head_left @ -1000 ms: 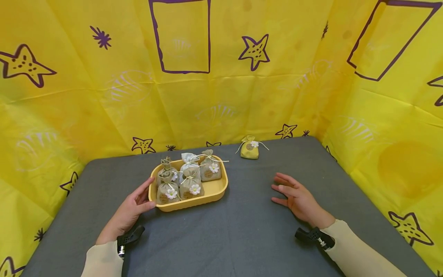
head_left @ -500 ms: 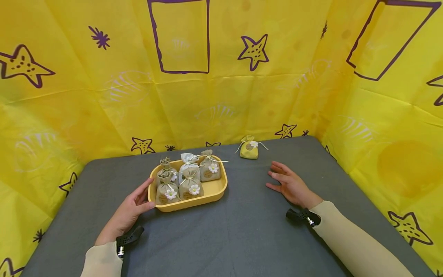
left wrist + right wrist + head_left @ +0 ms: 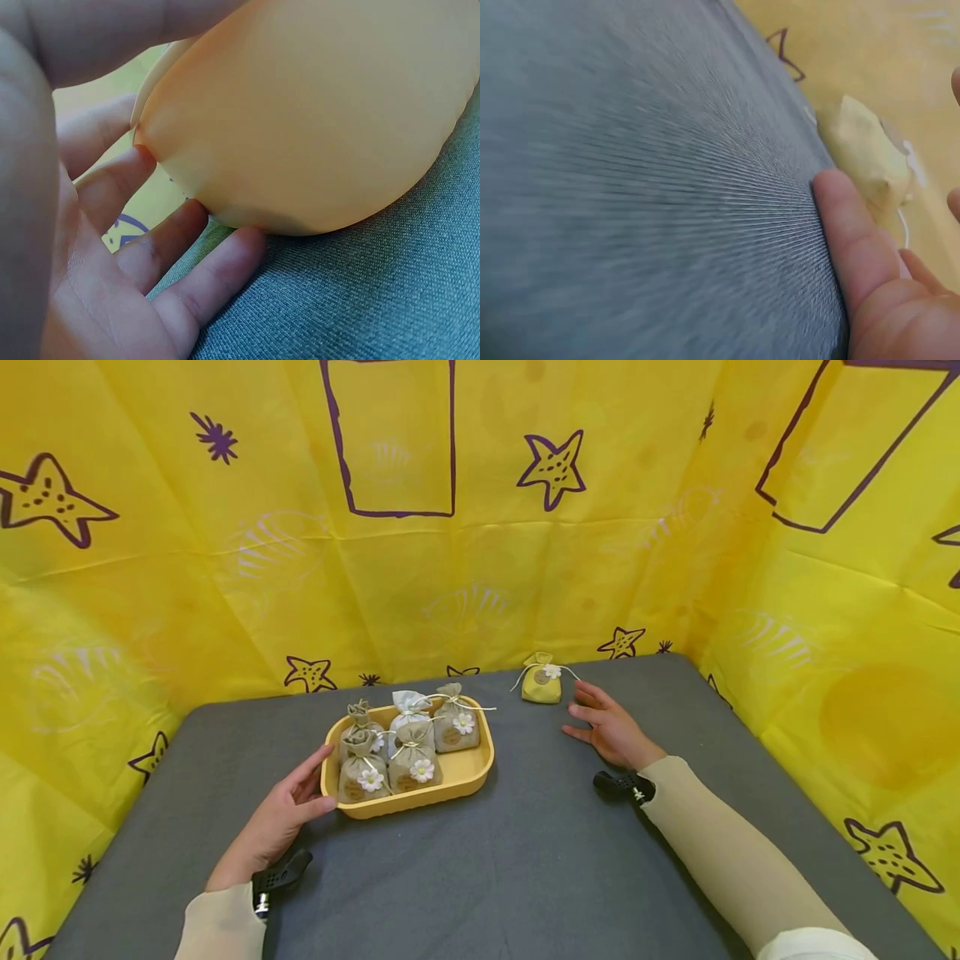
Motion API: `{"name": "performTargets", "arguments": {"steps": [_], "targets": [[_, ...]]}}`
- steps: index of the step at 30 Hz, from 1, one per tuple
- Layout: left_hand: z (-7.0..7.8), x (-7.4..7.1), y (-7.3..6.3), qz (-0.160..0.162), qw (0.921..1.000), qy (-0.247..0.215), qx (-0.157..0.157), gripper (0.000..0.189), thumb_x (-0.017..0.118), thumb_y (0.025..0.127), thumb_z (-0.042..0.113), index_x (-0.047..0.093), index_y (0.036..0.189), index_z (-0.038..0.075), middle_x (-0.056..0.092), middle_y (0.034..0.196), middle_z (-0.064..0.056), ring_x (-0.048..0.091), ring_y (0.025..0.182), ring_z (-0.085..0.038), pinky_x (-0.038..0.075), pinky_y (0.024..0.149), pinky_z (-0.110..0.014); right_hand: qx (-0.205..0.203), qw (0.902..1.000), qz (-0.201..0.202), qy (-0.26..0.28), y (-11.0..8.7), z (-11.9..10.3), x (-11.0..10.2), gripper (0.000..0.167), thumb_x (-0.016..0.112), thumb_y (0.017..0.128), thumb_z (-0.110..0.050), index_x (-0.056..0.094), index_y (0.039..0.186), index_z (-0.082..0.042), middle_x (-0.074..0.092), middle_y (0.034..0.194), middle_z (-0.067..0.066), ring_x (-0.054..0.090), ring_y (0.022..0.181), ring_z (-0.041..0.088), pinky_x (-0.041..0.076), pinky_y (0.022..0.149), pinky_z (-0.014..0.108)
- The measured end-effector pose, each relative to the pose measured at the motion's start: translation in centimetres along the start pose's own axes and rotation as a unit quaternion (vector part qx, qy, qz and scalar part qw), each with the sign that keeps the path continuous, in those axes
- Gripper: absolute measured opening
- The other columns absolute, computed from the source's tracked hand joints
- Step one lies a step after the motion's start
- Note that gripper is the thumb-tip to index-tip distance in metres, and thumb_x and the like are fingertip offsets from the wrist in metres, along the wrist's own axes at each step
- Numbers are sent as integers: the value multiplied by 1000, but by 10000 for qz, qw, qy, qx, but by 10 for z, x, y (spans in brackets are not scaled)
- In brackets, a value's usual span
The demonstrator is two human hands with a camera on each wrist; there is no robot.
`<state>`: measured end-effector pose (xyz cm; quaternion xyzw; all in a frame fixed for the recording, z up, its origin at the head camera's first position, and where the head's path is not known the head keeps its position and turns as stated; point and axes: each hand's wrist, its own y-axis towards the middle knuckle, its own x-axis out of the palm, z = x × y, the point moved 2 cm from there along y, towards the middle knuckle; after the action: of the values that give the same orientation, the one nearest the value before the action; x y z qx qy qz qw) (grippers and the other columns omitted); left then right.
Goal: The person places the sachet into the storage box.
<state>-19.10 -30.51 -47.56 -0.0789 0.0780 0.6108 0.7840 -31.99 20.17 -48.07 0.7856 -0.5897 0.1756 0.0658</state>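
A yellow tray (image 3: 465, 787) stands left of the table's middle. In it sit several small drawstring sachets: beige ones such as the front sachet (image 3: 415, 758) with a white flower, and a pale blue sachet (image 3: 409, 708). My left hand (image 3: 279, 817) holds the tray's left end between thumb and fingers; in the left wrist view its fingertips lie against the outer wall (image 3: 300, 135). A yellow sachet (image 3: 541, 688) with a white flower and cord stands alone at the back. Just right of it, apart, my right hand (image 3: 609, 727) reaches with spread fingers and holds nothing.
A dark grey cloth (image 3: 480, 885) covers the table. Yellow curtains (image 3: 480, 577) with starfish drawings hang behind and along the sides, close to the table's back edge. Black wrist mounts (image 3: 279, 872) sit on both arms.
My right hand has moved forward and left, closer to the yellow sachet. The left hand, the tray and the sachets have stayed where they were.
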Motion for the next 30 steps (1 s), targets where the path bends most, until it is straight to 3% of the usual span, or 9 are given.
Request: {"name": "performTargets", "arguments": {"steps": [15,23,30], "targets": [[2,0,0,-8,10000,-29,-7,81,66,98,11,16,161,15,8,165,-12,10,148,-39,36,99,-15,-152,9988,149,-432,43,0,8,74,58,99,3,21,160,-13,2,165,11,16,147,32,39,106,54],[2,1,1,-4,10000,-17,9,81,66,97,11,17,161,15,8,165,-11,10,148,-38,35,99,-15,-112,9926,284,-1174,65,-1,14,76,62,98,-3,19,160,-13,22,158,15,40,134,34,44,102,50],[3,0,1,3,10000,-30,9,80,66,97,11,17,161,14,8,166,-11,10,148,-37,35,99,-14,32,9810,394,-1899,76,-2,20,66,64,99,-13,31,156,-10,38,145,21,50,119,33,48,98,49]]}}
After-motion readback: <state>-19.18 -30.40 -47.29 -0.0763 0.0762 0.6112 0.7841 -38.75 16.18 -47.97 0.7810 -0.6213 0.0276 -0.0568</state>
